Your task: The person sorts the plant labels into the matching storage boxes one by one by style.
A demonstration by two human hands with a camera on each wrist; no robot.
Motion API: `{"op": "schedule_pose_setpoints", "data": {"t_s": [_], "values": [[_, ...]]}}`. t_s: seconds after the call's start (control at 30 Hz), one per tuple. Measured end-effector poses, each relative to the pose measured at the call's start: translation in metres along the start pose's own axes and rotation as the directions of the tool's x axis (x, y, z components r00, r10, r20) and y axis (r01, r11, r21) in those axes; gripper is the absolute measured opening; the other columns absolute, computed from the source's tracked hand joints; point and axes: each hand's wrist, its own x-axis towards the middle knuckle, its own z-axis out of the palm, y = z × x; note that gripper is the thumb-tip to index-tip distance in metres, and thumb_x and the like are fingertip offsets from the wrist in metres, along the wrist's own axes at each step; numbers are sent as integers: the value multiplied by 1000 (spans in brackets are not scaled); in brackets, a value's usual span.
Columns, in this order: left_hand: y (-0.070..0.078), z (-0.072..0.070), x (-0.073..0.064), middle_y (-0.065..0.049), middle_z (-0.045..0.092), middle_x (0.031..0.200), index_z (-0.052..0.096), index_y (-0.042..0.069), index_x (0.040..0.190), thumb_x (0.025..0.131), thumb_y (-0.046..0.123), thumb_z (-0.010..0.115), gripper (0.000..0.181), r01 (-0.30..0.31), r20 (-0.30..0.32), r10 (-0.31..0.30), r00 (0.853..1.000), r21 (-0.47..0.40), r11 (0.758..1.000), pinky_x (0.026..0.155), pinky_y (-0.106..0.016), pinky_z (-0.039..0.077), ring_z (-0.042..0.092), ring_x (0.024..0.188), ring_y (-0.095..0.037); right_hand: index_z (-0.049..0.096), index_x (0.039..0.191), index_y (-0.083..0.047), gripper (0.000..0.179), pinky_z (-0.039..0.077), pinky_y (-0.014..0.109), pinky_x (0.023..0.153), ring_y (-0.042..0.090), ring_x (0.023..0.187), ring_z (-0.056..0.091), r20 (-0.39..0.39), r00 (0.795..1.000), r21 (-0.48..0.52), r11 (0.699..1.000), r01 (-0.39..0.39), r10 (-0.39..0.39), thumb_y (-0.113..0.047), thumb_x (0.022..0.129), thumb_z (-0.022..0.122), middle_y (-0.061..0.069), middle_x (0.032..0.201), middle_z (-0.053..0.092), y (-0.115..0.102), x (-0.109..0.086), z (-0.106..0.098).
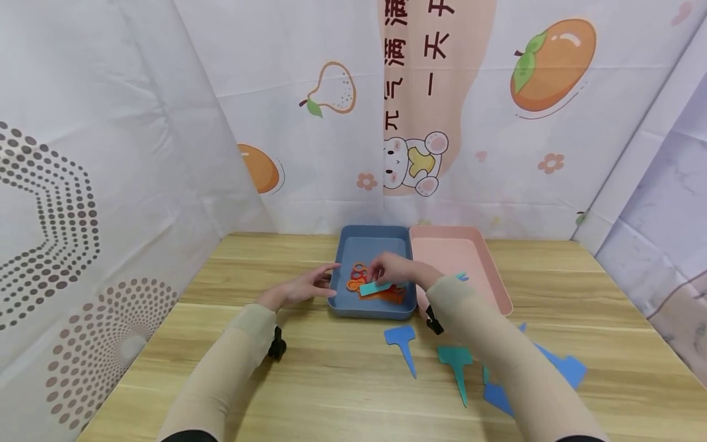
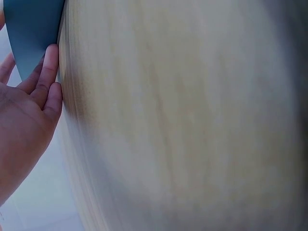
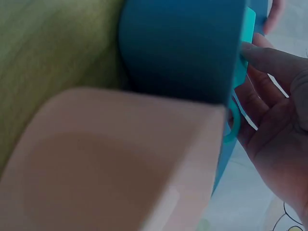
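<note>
My right hand (image 1: 391, 269) is over the blue tray (image 1: 375, 244), pinching a flat teal plastic tag (image 1: 372, 288) between thumb and fingers. In the right wrist view, the thumb presses on the tag's face, and a teal loop (image 3: 234, 122) shows below it. Under the tag, several orange tags with rings (image 1: 389, 296) lie in the near half of the tray. My left hand (image 1: 302, 286) is at the tray's left side, fingers spread and loosely extended. In the left wrist view its fingertips are right at the blue wall (image 2: 36, 33).
A pink tray (image 1: 446, 242) stands against the blue one's right side, a small teal-blue piece (image 1: 461, 277) in it. On the wooden table (image 1: 320, 380) lie a T-shaped blue label (image 1: 401, 336), a teal one (image 1: 455, 357) and blue pieces (image 1: 570, 369) partly behind my right forearm.
</note>
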Motion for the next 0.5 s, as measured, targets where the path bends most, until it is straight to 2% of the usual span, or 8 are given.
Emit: {"op": "schedule_pose_setpoints", "data": {"t_s": [0.27, 0.5], "values": [[-1, 2, 0, -22, 23, 155, 17, 14, 156, 97, 18, 62, 75, -5, -8, 5, 1000, 18, 1000, 107, -49, 32, 35, 134, -37, 70, 87, -2, 17, 49, 26, 68, 15, 74, 57, -2, 1000, 46, 999, -27, 27, 14, 84, 65, 5, 82, 65, 4, 2, 12], [0, 1, 0, -22, 23, 155, 18, 15, 156, 97, 16, 62, 75, -3, -13, 3, 1000, 4, 1000, 108, -49, 31, 35, 134, -37, 70, 88, -2, 13, 51, 26, 73, 12, 78, 60, -36, 999, 24, 1000, -7, 8, 11, 84, 67, 7, 88, 68, 3, 0, 12]]}}
